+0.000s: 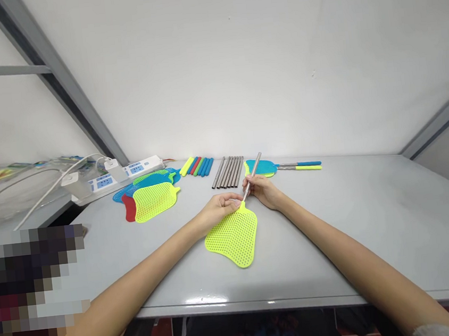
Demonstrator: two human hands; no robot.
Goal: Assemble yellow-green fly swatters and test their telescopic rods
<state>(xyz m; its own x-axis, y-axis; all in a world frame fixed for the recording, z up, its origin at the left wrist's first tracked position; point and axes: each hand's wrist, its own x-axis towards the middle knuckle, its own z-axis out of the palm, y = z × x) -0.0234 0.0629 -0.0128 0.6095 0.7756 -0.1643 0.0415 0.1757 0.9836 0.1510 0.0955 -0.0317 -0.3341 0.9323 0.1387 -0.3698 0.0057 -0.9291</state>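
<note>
My left hand (224,208) pinches the neck of a yellow fly swatter head (234,237), which hangs toward me just over the table. In my right hand (262,189) is a metal rod (255,166), slanted up and to the right, its thin lower end meeting the swatter's neck. Whether the rod sits inside the neck is hidden by my fingers. Behind my hands several metal rods (228,173) lie side by side. To their left is a row of coloured handle sleeves (197,166) in yellow, blue, red and green.
Loose swatter heads, yellow (154,201), red (130,208) and blue (125,192), overlap at the left. Swatters with rods and handles (308,167) lie at the back right. A power strip (144,167) with plugged-in chargers stands at the back left; a wall rises behind.
</note>
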